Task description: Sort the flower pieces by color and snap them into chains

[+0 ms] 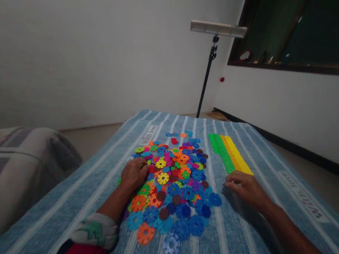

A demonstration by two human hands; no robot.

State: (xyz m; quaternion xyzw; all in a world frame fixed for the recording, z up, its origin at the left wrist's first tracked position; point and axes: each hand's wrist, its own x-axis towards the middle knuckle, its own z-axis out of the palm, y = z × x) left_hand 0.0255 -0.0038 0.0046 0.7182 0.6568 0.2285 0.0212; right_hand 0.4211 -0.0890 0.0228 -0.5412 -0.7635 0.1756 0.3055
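A heap of colourful notched plastic discs, the snowflake-shaped linking kind, lies mid-table. At its left edge rests my left hand, its fingers curled in against the pieces; whatever they hold is hidden. To the right of the heap, my right hand is low over the cloth with thumb and fingers pinched together, and I cannot make out anything between them. Just beyond it, discs are lined up in neat rows: a green row, an orange row and a yellow row. The right hand is beside their near ends.
A blue striped cloth covers the table. Single discs, such as an orange disc and a pale blue disc, lie at the heap's near edge. Behind the table stands a black light stand. Draped fabric is at left.
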